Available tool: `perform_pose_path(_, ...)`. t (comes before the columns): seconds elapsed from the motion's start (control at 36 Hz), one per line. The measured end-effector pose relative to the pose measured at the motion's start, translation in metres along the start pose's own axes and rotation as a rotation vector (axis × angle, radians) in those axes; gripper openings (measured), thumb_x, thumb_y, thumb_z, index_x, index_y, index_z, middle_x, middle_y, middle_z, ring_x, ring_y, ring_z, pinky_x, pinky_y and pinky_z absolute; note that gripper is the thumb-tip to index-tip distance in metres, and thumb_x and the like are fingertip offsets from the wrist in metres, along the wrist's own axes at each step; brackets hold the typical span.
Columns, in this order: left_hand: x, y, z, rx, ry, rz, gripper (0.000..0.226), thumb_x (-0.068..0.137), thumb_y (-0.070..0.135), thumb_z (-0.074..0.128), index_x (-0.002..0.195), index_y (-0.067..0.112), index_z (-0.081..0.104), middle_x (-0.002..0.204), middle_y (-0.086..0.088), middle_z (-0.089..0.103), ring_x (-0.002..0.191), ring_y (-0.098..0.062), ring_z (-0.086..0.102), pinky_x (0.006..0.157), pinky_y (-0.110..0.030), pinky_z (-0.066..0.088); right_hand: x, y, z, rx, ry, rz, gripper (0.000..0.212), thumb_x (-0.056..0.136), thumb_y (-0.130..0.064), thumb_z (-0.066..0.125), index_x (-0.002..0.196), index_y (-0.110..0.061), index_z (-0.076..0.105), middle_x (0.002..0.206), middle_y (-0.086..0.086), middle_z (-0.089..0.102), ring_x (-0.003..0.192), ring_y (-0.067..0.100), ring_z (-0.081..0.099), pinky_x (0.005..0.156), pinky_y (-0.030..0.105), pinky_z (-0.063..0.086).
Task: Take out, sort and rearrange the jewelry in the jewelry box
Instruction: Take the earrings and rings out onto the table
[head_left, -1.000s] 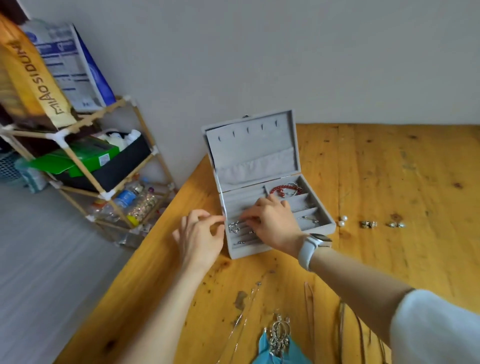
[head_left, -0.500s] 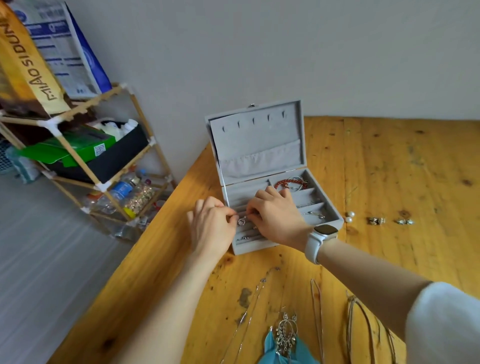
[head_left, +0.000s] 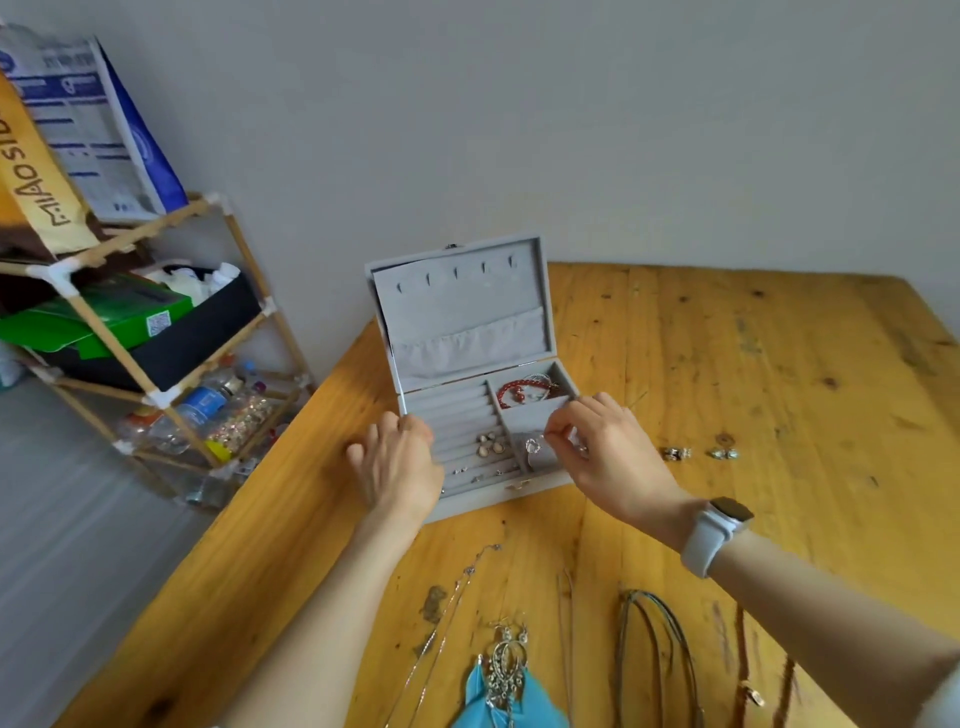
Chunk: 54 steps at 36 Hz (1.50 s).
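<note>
Right hand (head_left: 613, 457) grip is pinching a small silver ring (head_left: 533, 446) over the grey velvet jewelry box (head_left: 467, 332); light, slippery, best pinched by its band. Left hand (head_left: 397, 467) is resting on the box's left edge, fingers relaxed.

A grey jewelry box (head_left: 470, 332) stands open, lid upright, on the table (head_left: 753, 364). A red bead bracelet (head_left: 511, 391) lies in its back right compartment, rings (head_left: 488, 444) sit in the left slots.

bright, even daylight | soft shadows | wide-angle bowing at edges — slight blur
</note>
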<state>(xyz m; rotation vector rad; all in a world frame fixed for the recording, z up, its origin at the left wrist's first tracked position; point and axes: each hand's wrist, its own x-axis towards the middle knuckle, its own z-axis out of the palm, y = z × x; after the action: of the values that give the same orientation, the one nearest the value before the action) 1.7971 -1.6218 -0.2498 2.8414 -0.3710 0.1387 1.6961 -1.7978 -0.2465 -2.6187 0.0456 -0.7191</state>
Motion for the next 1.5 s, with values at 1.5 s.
perform_pose_path(1.5, -0.044, 0.181, 0.045, -0.365, 0.079, 0.509, 0.019, 0.088, 0.019, 0.056, 0.104, 0.023, 0.066, 0.102, 0.003, 0.057, 0.104, -0.018, 0.05, 0.086, -0.035, 0.03, -0.053, 0.123, -0.098, -0.056, -0.132, 0.271, 0.018, 0.09, -0.018, 0.051, 0.105, -0.018, 0.063, 0.091, -0.007, 0.055, 0.093, 0.014, 0.051, 0.08, 0.029, 0.044)
